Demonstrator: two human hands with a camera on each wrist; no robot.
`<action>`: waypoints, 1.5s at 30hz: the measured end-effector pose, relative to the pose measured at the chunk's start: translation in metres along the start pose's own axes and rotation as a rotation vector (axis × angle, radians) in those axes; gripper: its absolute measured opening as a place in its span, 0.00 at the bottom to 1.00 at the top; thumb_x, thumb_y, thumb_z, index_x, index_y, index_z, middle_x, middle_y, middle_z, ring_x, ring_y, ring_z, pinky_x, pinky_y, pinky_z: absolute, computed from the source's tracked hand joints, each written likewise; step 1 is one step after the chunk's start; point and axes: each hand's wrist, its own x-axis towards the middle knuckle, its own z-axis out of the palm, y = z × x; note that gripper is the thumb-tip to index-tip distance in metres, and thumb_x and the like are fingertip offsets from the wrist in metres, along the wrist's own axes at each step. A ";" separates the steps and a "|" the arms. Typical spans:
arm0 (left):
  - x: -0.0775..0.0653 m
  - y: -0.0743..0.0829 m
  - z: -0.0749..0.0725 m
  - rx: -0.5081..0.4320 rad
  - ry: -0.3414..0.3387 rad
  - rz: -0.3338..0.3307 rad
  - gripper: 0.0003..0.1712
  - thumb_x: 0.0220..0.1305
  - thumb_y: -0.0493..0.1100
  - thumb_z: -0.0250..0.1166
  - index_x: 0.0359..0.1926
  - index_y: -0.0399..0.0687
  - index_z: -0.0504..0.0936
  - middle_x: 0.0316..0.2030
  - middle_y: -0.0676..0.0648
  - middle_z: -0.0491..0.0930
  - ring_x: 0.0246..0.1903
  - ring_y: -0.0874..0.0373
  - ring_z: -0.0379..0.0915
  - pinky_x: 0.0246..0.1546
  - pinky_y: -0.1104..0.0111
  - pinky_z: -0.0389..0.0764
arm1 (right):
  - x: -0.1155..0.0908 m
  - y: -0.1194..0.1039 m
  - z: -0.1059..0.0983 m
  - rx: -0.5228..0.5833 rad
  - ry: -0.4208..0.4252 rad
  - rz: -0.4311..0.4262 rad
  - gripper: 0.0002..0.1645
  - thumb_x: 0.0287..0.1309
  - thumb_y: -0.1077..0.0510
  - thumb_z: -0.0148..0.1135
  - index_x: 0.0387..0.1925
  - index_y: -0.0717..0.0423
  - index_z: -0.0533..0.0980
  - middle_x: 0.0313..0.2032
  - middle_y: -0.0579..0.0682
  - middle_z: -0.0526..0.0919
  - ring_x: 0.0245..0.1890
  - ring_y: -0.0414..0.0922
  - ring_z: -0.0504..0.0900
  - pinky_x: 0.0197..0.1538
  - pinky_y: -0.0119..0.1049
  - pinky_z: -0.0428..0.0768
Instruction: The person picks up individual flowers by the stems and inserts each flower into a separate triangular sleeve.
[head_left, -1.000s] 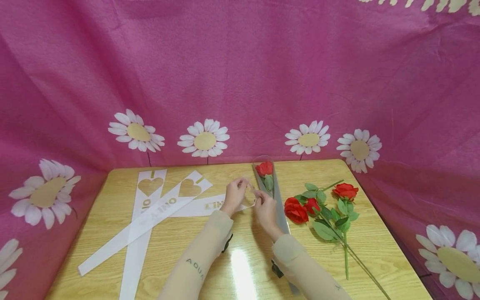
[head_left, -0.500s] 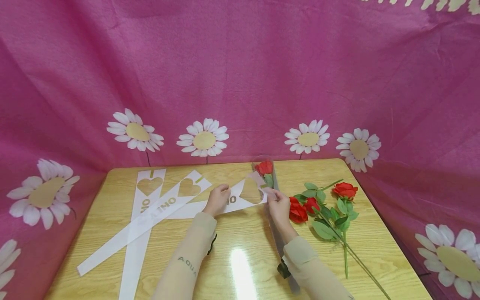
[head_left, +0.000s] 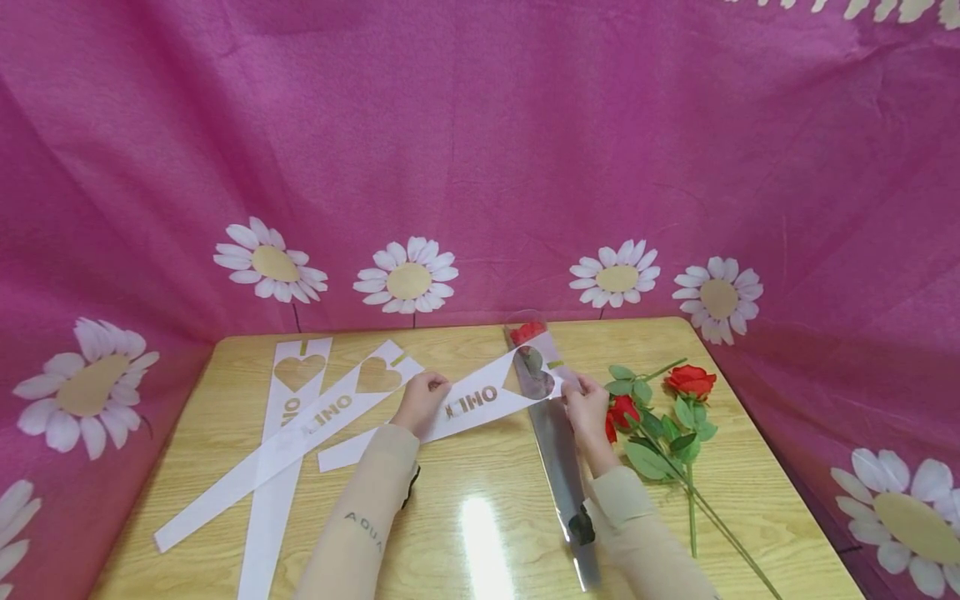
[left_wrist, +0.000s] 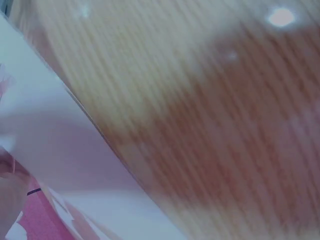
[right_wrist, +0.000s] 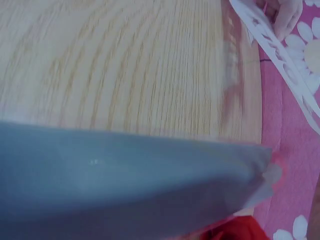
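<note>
A white flower sleeve with a heart-shaped window and gold lettering stretches between both hands in the head view, its narrow end toward the left. My left hand pinches its upper edge near the lettering. With its fingertips, my right hand pinches the wide end beside the heart. Under that wide end lies a grey, see-through sleeve containing a red rose, partly covered. In the left wrist view the white sleeve's face fills the left side. The right wrist view shows the grey sleeve close by.
Two more white sleeves cross at left, one slanting over the other. Loose red roses with green leaves and long stems lie on the right of the wooden table. A pink daisy-print cloth hangs behind.
My hands have spread apart, the left going left and the right going right. The white sleeve has turned to show its heart and lettering, and its wide end has moved right over the wrapped rose.
</note>
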 end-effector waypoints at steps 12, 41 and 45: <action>0.003 0.020 -0.011 0.167 -0.021 0.063 0.08 0.59 0.37 0.57 0.32 0.38 0.82 0.28 0.46 0.79 0.29 0.57 0.71 0.36 0.65 0.74 | 0.003 0.005 -0.002 -0.072 0.003 0.056 0.22 0.49 0.71 0.51 0.48 0.74 0.73 0.40 0.68 0.77 0.19 0.37 0.72 0.22 0.25 0.73; -0.012 0.006 -0.065 0.397 -0.100 -0.001 0.10 0.58 0.38 0.56 0.29 0.39 0.82 0.25 0.49 0.78 0.28 0.57 0.72 0.35 0.64 0.74 | -0.020 0.017 0.022 -0.165 -0.323 0.064 0.13 0.51 0.70 0.52 0.37 0.78 0.75 0.21 0.49 0.77 0.20 0.37 0.74 0.34 0.41 0.80; -0.017 -0.003 -0.058 0.385 -0.110 0.001 0.08 0.57 0.36 0.56 0.27 0.38 0.81 0.22 0.50 0.77 0.25 0.59 0.71 0.31 0.66 0.73 | -0.022 0.017 0.020 -0.215 -0.365 0.059 0.12 0.51 0.69 0.51 0.34 0.77 0.75 0.19 0.48 0.75 0.19 0.38 0.73 0.32 0.39 0.80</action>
